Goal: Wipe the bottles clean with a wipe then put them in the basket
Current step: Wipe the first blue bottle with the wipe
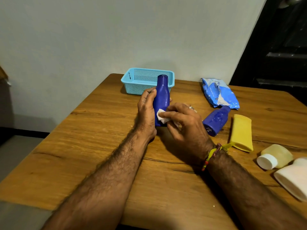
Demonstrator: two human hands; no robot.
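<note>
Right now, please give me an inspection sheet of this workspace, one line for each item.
Surface: wooden table, a few pale crumbs near the front edge.
Job's things: upright blue bottle being wiped with a white wipe; second blue bottle, yellow tube, white-capped clear bottle and white bottle lying at the right; light blue basket at the far edge, nothing seen inside.
Clutter: blue wipes pack.
Grip: left hand holds the upright bottle; right hand presses the wipe on it.
Cables: nothing seen.
Surroundings: plain wall; dark door at the right.
</note>
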